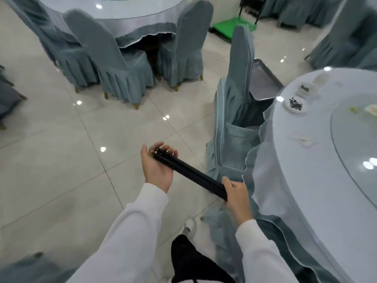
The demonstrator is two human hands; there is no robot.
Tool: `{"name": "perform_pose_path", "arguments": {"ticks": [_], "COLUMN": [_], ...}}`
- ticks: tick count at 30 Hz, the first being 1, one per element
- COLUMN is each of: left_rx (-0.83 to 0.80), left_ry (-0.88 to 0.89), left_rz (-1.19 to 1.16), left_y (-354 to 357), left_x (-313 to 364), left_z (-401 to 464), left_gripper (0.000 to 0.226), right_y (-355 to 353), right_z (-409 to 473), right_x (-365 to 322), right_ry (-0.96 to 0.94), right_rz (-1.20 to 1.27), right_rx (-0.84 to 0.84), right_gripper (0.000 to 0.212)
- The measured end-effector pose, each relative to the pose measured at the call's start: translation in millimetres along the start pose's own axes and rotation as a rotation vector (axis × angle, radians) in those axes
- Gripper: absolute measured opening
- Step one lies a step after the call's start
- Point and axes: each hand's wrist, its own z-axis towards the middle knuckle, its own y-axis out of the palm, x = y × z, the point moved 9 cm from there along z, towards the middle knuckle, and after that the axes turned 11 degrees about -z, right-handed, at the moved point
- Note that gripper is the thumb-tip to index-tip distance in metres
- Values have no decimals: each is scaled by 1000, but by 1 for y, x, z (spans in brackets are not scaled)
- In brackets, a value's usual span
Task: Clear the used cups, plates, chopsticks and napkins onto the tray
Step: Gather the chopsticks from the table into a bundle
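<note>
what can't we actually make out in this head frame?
- Chopsticks: how many are in the black bundle; they overlap.
- Right hand: its fingers are hidden behind the bundle's end.
- Metal tray: mostly behind the covered chair and the table's edge.
- Small dishes: too blurred to identify the dark residue.
- Round table: cut off by the right frame edge.

The round table (302, 180) fills the right side, with a small dish (295, 104) near its far left edge and a turntable (355, 148) set further in. A metal tray (263, 80) lies on the seat of a covered chair (238, 78) just beyond that edge. Left of the table, over the floor (61, 160), a bundle of chopsticks (189, 172) spans both hands: far end on the left hand (157, 166), near end in the right hand (234, 193). A second table (122, 15) ringed by chairs stands far left
</note>
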Motion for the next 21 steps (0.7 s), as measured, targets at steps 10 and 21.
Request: {"name": "perform_pose_path", "arguments": {"ticks": [10,21], "left_rx": [14,-160], "left_ry": [-115,-316], "left_rz": [104,247], "left_y": [109,204], "left_x": [-67,-156], "left_z": [97,170], "left_gripper": [23,62], "right_y": [-39,-57], "right_z": [109,179], "right_x": [-37,-57], "right_ry": [97,299], "right_rz": [115,429], "right_rx": [54,125], "right_gripper": [49,33]}}
